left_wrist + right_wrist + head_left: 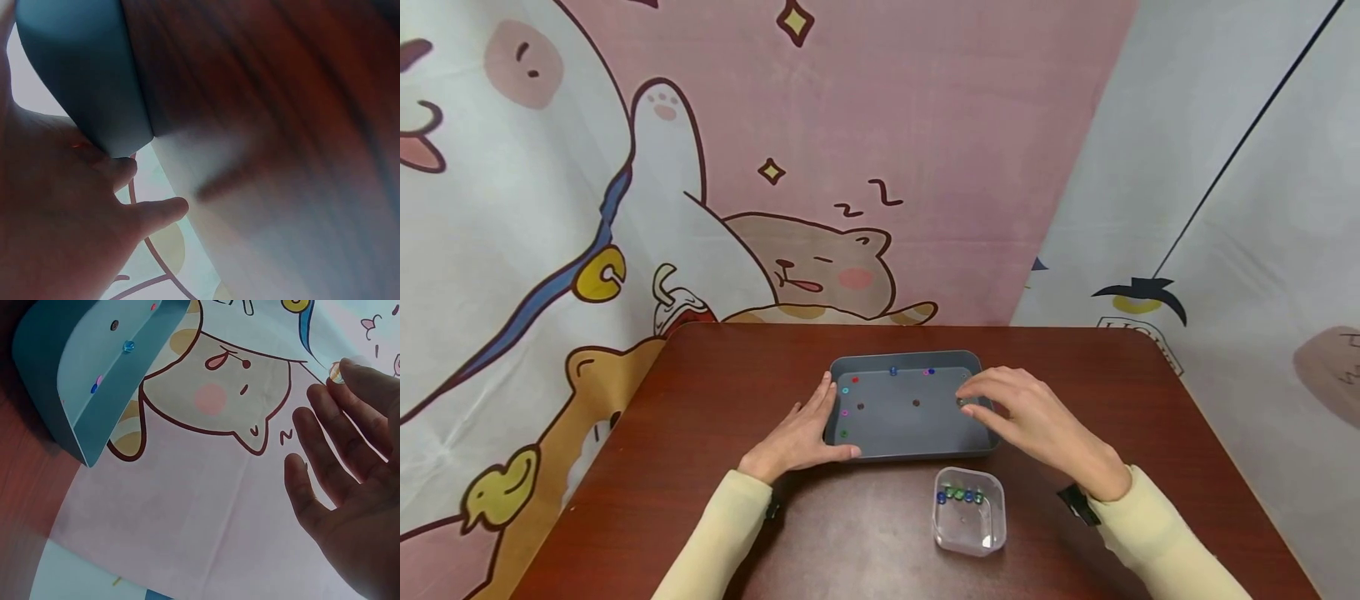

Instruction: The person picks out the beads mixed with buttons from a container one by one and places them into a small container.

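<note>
My right hand [1037, 417] pinches a small clear glass marble [336, 372] with a coloured swirl between thumb and index finger. It hovers over the right end of a grey rectangular tray [910, 442]; the other fingers are spread in the right wrist view. With fingers extended, my left hand [797, 437] rests against the tray's left side, its thumb by the near left corner. Small coloured pieces lie in the tray: a red one [854, 380], a green one [844, 433], a brown one [916, 403] and several more. A blue marble [893, 372] sits near the far wall.
A clear square plastic container [970, 542] stands in front of the tray, with several blue and green marbles [958, 494] inside. The brown wooden table [700, 467] ends at a cartoon-printed cloth [962, 167] behind it.
</note>
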`<state>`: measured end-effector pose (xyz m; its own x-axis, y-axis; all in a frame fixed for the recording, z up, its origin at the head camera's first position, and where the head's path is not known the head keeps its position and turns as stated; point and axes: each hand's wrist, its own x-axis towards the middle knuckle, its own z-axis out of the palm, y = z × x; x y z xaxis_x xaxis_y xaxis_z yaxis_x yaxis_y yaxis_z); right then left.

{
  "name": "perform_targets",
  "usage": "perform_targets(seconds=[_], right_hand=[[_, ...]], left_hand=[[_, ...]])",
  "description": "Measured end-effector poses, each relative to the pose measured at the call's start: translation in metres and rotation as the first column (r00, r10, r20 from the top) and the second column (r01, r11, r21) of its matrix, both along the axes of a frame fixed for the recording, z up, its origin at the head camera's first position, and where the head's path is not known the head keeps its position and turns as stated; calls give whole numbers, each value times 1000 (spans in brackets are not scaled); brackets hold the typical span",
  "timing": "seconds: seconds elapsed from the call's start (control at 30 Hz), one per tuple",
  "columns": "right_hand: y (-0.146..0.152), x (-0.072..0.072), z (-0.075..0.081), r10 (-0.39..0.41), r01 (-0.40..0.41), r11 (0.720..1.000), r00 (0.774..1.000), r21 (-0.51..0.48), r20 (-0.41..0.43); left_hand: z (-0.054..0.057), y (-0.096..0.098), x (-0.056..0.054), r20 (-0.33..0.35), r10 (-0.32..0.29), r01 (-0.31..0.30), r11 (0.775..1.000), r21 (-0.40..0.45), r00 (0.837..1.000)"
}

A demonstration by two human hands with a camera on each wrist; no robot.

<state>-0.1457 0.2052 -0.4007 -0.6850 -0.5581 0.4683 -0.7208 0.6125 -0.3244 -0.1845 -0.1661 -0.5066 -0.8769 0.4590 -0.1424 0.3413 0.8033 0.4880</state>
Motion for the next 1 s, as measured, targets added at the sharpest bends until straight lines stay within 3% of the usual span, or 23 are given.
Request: perform_targets(seconds=[0.3, 1.0], right_hand=[[7, 13, 1, 34, -34, 999, 998, 0, -46], [11, 45, -23, 168, -168, 985, 986, -41, 13]], left_hand=[[-2, 0, -1, 5, 6, -6, 1000, 8, 1000], [-1, 0, -1, 3, 1, -1, 1000, 3, 1000]])
